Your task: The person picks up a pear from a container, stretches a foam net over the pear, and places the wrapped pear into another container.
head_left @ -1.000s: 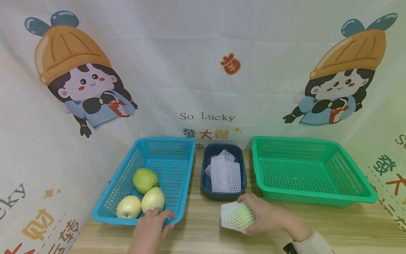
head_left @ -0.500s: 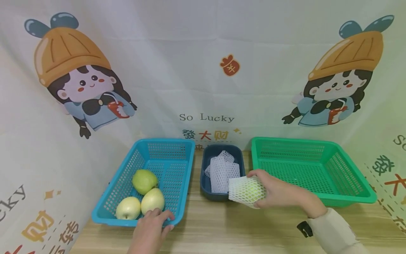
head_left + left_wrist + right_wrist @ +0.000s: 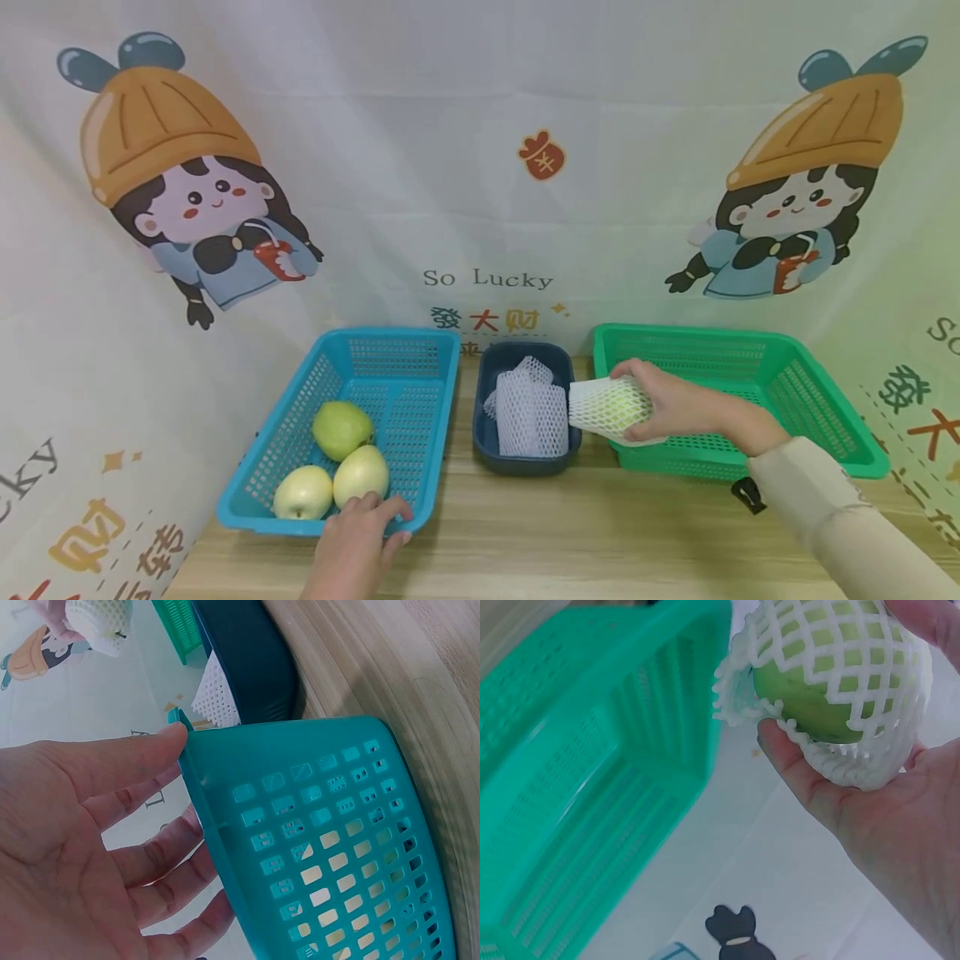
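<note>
My right hand (image 3: 682, 407) grips a green pear (image 3: 810, 709) in a white foam net sleeve (image 3: 596, 404), held up over the near left corner of the green basket (image 3: 832, 404). The sleeve's loose end points left. My left hand (image 3: 354, 542) holds the near rim of the blue basket (image 3: 438, 454), thumb outside and fingers curled over the edge, as the left wrist view shows. Inside that basket lie a green pear (image 3: 342, 429) and two pale yellow pears, one at the near left (image 3: 303, 492) and another beside the left fingers (image 3: 362, 473).
Between the baskets stands a dark blue tub (image 3: 487, 454) with several white foam net sleeves (image 3: 525, 412) in it. A printed cloth (image 3: 480, 167) hangs behind and at both sides. The wooden table (image 3: 540, 533) shows in front.
My right hand has lifted the netted pear from the table in front of the tub and carried it right and away, up to the green basket. The left hand stays on the rim.
</note>
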The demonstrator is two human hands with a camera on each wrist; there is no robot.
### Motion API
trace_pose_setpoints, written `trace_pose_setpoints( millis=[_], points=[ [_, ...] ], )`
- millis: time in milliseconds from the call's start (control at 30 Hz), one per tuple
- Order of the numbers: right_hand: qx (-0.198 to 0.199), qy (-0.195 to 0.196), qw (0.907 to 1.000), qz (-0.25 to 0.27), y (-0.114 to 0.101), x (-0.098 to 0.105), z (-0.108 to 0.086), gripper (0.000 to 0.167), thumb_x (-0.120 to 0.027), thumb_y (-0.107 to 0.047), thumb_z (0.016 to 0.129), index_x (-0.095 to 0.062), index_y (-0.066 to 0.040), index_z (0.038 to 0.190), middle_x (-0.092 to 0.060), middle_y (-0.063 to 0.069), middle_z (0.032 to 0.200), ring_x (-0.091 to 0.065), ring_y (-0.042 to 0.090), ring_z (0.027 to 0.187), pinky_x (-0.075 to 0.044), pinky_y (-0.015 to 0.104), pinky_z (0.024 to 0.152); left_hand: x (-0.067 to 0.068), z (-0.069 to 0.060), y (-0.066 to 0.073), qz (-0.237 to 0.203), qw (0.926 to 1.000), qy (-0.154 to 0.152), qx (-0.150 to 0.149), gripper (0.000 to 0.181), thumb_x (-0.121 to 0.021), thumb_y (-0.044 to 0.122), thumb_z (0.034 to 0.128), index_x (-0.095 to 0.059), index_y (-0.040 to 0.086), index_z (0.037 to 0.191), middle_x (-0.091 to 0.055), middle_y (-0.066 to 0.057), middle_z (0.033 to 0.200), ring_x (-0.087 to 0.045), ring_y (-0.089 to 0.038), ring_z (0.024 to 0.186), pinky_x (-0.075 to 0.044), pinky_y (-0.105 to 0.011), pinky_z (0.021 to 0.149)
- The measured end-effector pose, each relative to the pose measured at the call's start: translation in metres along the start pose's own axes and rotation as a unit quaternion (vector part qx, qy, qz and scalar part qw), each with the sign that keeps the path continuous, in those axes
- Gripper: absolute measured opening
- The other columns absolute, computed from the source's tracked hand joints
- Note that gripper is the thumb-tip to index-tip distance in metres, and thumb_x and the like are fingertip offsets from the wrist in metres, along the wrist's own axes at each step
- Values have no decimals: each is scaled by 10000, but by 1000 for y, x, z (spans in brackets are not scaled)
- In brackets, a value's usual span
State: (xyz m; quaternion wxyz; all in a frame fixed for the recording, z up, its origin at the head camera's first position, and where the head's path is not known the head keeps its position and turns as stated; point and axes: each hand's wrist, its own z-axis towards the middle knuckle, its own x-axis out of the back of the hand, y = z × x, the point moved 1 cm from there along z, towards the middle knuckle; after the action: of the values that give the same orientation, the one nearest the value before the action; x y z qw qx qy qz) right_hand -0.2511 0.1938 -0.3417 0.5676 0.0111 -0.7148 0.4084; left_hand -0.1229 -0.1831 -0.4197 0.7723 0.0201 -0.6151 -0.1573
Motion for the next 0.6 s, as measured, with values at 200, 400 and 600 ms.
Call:
trace_pose_setpoints(
  millis=[200, 400, 600],
  points=[
    [-271, -82, 9992, -276, 12, 16, 0, 715, -733, -205, 734, -329, 23, 1278, -447, 233, 1179, -488, 281, 983, -447, 364, 764, 0, 0, 1, 16, 10000, 16, -13, 197, -759, 220, 731, -603, 248, 849, -581, 37, 816, -518, -160, 770, -449, -419, 665],
    [-506, -169, 9977, -424, 29, 32, 1, 715, -724, -205, 749, -306, 24, 1282, -435, 267, 1181, -486, 311, 984, -445, 413, 775, 0, 1, 0, 16, 10000, -17, 4, 195, -758, 225, 731, -603, 249, 847, -583, 36, 822, -513, -158, 765, -443, -409, 650],
    [-803, -318, 9936, -731, 51, 40, 4, 683, -737, -158, 724, -313, 24, 1227, -417, 312, 1151, -487, 360, 965, -458, 454, 752, 1, 0, 0, 49, 10000, -53, 14, 193, -756, 223, 732, -605, 243, 851, -582, 34, 822, -517, -159, 768, -443, -409, 653]
  ],
)
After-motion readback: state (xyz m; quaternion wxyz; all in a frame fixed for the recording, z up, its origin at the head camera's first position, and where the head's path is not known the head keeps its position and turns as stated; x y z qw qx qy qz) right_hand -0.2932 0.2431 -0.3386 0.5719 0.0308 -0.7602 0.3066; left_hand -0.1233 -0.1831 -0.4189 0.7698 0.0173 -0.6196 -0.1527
